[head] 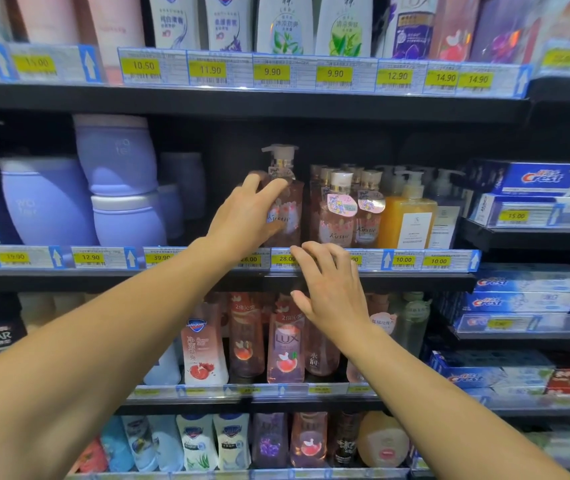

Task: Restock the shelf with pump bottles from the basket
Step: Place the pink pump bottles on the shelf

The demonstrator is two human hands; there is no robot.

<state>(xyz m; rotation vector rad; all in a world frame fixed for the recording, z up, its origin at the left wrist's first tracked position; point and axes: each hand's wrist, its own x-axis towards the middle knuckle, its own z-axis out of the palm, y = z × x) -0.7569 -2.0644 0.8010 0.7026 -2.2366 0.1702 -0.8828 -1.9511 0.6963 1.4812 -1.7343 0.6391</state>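
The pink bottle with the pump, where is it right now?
In the head view, the pink pump bottle stands mid-frame on the middle shelf, held by the left hand, just left of the other pink bottles.

Shop aisle before me: dark shelves across the frame, yellow price tags along edges, toothpaste boxes at right.

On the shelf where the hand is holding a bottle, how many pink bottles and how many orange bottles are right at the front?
Pink: 3, the pink pump bottle gripped by the left hand and two stickered pink bottles beside it
Orange: 1, the orange bottle
Total: 4
More bottles stand behind, too hidden to count.
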